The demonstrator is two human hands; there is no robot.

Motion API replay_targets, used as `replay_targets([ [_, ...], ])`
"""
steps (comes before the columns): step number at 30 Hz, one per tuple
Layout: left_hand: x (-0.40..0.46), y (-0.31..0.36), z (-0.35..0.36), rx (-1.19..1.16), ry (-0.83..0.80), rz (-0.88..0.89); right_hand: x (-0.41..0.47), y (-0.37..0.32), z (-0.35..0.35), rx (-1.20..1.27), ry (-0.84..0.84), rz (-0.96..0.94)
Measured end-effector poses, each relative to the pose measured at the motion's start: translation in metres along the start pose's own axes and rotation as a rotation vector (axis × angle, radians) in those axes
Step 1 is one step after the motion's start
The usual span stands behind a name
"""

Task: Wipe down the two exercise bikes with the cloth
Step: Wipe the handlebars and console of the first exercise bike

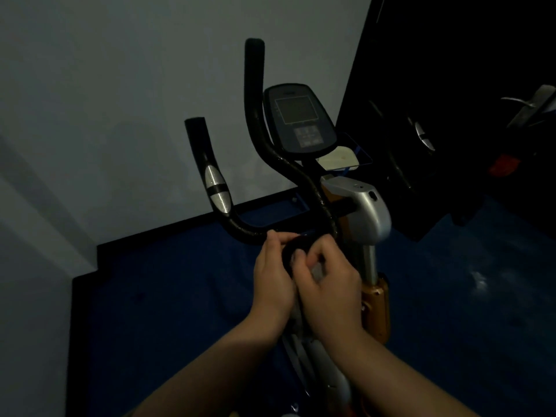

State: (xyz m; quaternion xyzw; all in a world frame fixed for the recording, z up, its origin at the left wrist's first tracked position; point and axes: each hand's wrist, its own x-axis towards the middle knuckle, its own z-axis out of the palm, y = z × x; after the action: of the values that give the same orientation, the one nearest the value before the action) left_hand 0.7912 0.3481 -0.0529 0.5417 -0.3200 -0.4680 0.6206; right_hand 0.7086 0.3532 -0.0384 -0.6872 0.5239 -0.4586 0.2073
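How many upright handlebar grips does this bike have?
2. The shorter grip stands on the left, near the wall; the taller grip rises just left of the console. Both hands work lower down, at the bar's middle.

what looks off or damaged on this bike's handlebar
Nothing is clearly broken. The handlebar covering looks lumpy and glossy, like a rough wrap, though the dim light hides detail. Both hands, left and right, hold a dark ring-shaped object at the bar's centre; what it is cannot be told.
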Motion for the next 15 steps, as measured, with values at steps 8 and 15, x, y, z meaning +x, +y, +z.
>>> replay_targets([
  [8, 0.0, -0.001, -0.001, -0.008, -0.044, -0.018, 0.008, -0.006, 0.011, 0.021, 0.071, -0.045],
  [15, 0.002, -0.003, 0.001, -0.042, -0.029, 0.037, 0.038, -0.005, -0.006, -0.402, 0.008, -0.465],
])
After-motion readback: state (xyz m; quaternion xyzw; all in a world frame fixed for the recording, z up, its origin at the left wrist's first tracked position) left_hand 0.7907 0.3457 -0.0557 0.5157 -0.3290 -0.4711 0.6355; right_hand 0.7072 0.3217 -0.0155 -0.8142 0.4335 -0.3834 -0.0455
